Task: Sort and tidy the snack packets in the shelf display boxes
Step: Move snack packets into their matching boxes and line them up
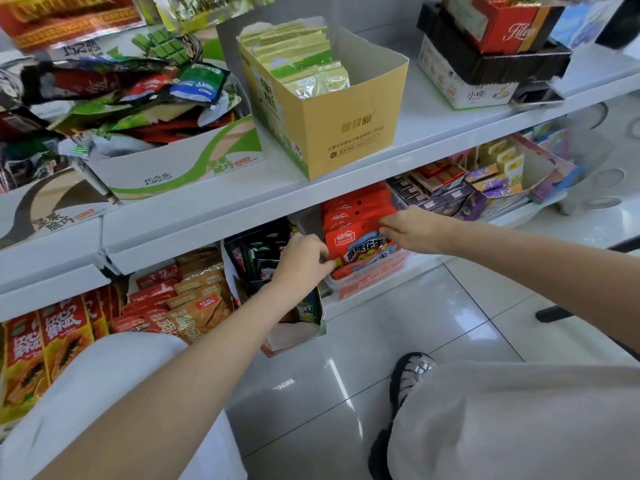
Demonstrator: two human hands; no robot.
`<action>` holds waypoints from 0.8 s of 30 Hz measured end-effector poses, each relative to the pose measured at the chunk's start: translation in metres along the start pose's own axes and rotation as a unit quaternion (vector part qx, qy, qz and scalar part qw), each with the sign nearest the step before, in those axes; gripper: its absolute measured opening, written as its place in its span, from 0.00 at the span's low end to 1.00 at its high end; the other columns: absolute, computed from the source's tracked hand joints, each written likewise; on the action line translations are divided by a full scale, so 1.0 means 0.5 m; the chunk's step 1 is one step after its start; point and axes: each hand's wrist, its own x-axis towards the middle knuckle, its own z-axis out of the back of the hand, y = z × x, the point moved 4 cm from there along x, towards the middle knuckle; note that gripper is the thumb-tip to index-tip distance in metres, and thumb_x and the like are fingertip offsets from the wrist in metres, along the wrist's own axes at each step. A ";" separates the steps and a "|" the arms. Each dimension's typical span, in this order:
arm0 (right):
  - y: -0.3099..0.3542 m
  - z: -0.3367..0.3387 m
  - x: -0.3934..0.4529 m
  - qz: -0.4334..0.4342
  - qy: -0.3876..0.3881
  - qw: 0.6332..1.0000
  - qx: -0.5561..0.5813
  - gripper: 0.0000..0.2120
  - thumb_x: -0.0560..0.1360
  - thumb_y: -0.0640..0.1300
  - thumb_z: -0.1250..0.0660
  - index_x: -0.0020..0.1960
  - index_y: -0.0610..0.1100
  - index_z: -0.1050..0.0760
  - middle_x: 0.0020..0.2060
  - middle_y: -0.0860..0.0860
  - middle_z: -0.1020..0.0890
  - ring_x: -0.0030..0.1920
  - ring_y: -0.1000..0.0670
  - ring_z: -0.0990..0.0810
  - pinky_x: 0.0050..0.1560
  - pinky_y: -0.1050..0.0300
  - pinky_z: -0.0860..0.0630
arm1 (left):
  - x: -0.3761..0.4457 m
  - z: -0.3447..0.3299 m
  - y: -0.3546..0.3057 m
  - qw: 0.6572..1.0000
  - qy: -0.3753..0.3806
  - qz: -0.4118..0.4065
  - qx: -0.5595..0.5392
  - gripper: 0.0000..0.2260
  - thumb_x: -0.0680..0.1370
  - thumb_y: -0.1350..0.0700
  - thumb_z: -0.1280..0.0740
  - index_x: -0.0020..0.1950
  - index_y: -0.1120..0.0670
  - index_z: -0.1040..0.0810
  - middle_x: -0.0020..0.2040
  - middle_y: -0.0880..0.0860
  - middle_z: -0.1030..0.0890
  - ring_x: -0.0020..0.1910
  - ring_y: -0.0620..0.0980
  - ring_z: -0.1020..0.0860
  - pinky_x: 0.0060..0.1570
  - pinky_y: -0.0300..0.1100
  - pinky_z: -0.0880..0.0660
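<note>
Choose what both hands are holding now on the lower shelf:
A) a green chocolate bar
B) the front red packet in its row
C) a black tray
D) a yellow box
B: the left hand and right hand pinch the front red packet at its two sides.

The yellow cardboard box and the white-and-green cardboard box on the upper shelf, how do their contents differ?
The yellow cardboard box holds pale green and gold packets standing in a neat row; the white-and-green cardboard box holds mixed red, green and blue packets in a jumbled heap. The yellow box stands taller, the white-and-green one low and wide. Both are open-topped.
</note>
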 end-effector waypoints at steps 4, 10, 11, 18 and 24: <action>0.005 0.007 -0.001 0.009 0.005 1.000 -0.016 0.12 0.81 0.39 0.47 0.52 0.33 0.29 0.42 0.46 0.28 0.42 0.47 0.28 0.43 0.60 0.35 | 0.000 0.012 -0.001 0.996 0.050 0.004 -0.067 0.23 0.71 0.56 0.28 0.65 0.54 0.27 0.60 0.55 0.23 0.59 0.54 0.27 0.58 0.46 0.30; 0.005 0.007 0.006 0.019 0.009 0.999 -0.045 0.12 0.81 0.40 0.47 0.53 0.34 0.29 0.43 0.47 0.26 0.43 0.48 0.27 0.42 0.63 0.37 | 0.006 0.017 0.003 0.994 0.094 0.008 -0.049 0.23 0.72 0.54 0.29 0.66 0.52 0.28 0.62 0.57 0.24 0.60 0.55 0.26 0.61 0.47 0.29; 0.004 0.015 0.002 0.016 -0.002 0.999 -0.050 0.12 0.81 0.41 0.47 0.53 0.35 0.28 0.42 0.47 0.26 0.41 0.47 0.27 0.40 0.62 0.38 | 0.005 0.021 0.000 0.994 0.094 0.005 -0.053 0.22 0.73 0.55 0.30 0.66 0.52 0.28 0.62 0.56 0.24 0.58 0.54 0.25 0.60 0.45 0.29; 0.025 0.058 -0.061 0.043 -0.068 0.992 -0.094 0.13 0.78 0.49 0.42 0.56 0.43 0.25 0.43 0.48 0.18 0.41 0.49 0.24 0.47 0.51 0.26 | -0.056 0.083 -0.024 0.993 0.104 -0.055 -0.016 0.17 0.77 0.59 0.38 0.67 0.54 0.29 0.61 0.54 0.24 0.54 0.50 0.24 0.57 0.43 0.27; 0.117 0.145 -0.127 0.061 -0.213 0.975 0.016 0.10 0.77 0.45 0.38 0.54 0.43 0.22 0.43 0.49 0.17 0.37 0.55 0.23 0.38 0.74 0.31 | -0.136 0.242 -0.010 0.994 -0.040 -0.100 -0.024 0.13 0.77 0.62 0.40 0.59 0.54 0.23 0.55 0.50 0.23 0.49 0.47 0.23 0.53 0.42 0.26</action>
